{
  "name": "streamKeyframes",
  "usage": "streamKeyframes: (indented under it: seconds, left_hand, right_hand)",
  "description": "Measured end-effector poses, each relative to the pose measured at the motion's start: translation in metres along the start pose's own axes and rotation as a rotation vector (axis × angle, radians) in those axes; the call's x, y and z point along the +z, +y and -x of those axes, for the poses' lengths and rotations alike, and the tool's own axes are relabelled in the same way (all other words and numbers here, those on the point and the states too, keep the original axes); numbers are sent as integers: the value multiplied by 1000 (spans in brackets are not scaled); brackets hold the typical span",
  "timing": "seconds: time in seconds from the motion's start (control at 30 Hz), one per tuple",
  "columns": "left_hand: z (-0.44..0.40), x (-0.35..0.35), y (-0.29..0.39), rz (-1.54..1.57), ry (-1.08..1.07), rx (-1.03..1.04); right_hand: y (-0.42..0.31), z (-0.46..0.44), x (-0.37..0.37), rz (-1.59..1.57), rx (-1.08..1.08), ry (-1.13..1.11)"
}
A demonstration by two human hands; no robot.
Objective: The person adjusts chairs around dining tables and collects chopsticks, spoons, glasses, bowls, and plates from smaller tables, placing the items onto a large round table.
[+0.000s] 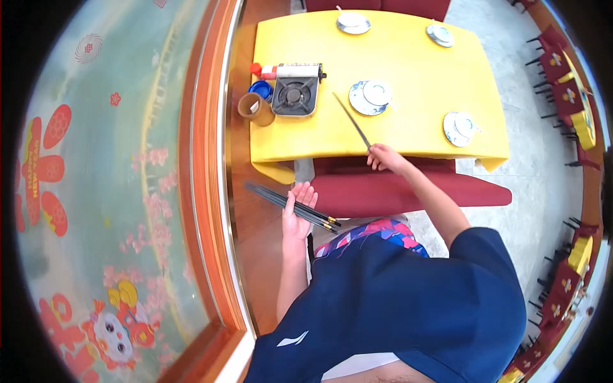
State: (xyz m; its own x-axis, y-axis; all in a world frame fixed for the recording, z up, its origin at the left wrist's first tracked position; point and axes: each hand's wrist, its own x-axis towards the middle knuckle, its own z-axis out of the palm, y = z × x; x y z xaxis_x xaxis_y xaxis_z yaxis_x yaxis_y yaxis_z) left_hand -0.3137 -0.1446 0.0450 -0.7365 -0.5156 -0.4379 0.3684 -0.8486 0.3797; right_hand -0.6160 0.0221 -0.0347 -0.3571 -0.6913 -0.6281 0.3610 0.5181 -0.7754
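My left hand (299, 207) is palm up beside the bench, with its thumb across a bundle of dark chopsticks (268, 194) that have gold bands near one end. Its other fingers are stretched out. My right hand (385, 157) is closed around the end of a dark chopstick (350, 119); whether it is one or a pair pressed together I cannot tell. The chopstick points away from me over the yellow tablecloth (306, 137). Just beyond my right hand, a blue-and-white plate (361, 105) carries a white bowl (379, 92).
A portable gas stove (295, 96) stands at the table's left side, beside a brown cylindrical holder (255, 109) and a blue round container (262, 89). More place settings (458, 129) lie around the table. A red bench (396, 191) sits between me and the table; a decorated wall panel (108, 191) rises left.
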Motion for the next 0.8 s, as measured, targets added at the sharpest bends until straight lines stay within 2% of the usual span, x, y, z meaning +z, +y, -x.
streamKeyframes:
  seconds: [0.13, 0.33, 0.4, 0.67, 0.73, 0.8]
  left_hand:
    - [-42, 16, 23, -117, -171, -161]
    - [-69, 51, 19, -185, -345, -367]
    - [-67, 66, 5, -231, -456, -426]
    - [-40, 125, -97, -239, -606, -711]
    - [-26, 143, -137, -275, -626, -790]
    - [0, 168, -176, -398, -669, -831]
  right_hand:
    - [-39, 88, 66, 31, -194, 30]
    - [-46, 159, 155, -252, -164, -32]
    - [-39, 173, 169, -215, -232, 15]
    - [9, 258, 140, -359, -375, 315]
    - [29, 288, 125, -383, -428, 438]
    - [54, 321, 112, -299, -342, 643]
